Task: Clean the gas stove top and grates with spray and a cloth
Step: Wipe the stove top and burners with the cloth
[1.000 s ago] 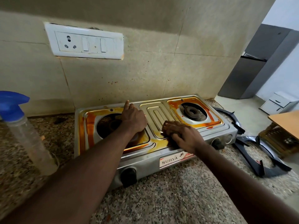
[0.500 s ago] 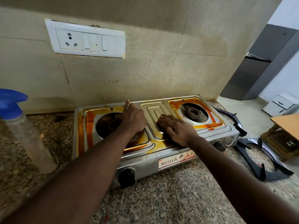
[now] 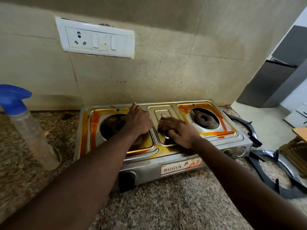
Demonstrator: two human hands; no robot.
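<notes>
Right hand (image 3: 178, 131) fingers flat on stove top (image 3: 216, 140) centre panel, cloth unseen beneath; orange residue just right; left hand (image 3: 138, 121) bracing, curled.

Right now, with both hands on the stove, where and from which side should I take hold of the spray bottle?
Take the spray bottle at its clear neck just under the blue trigger head, coming from its right, the stove side. It stands on the counter left of the stove, apart from it, and the left hand is probably nearest.
</notes>
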